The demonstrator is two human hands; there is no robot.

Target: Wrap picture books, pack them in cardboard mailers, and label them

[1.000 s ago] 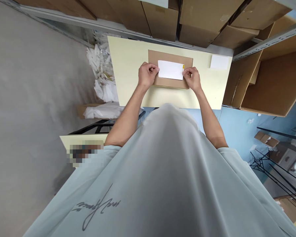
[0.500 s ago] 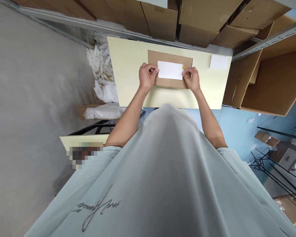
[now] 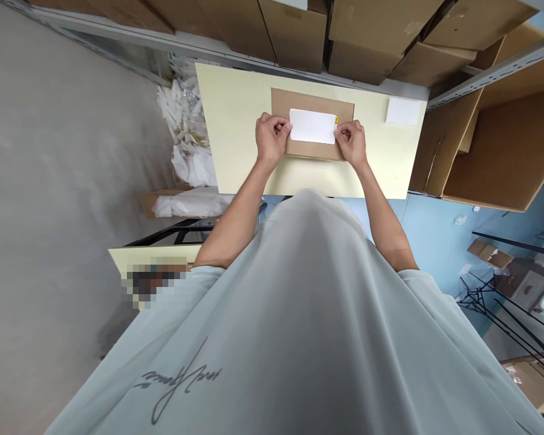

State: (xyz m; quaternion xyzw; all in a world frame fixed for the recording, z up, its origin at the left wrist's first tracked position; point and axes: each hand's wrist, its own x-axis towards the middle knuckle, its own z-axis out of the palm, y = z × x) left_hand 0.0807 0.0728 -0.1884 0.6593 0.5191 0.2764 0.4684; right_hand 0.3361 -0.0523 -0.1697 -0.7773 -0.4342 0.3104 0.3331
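A white label [image 3: 312, 126] with a small yellow mark near its right end is held over a brown cardboard box [image 3: 315, 151]. Whether the label touches the box top cannot be made out. My left hand [image 3: 272, 138] pinches the label's left edge between thumb and fingers. At the opposite end, my right hand [image 3: 352, 141] pinches the right edge close to the yellow mark. The box lies flat on a pale yellow tabletop [image 3: 236, 121], at a slight tilt, with both hands partly over its ends.
White paper or cards [image 3: 403, 111] lie at the table's right. Behind stand boxes [image 3: 294, 36] on a metal shelf. An open carton [image 3: 503, 151] is to the right. White plastic wrapping [image 3: 190, 163] is heaped on the left, beside a grey wall [image 3: 72, 151].
Both hands keep their pinch on the label, and the box stays in place. The whole view has shifted very slightly.
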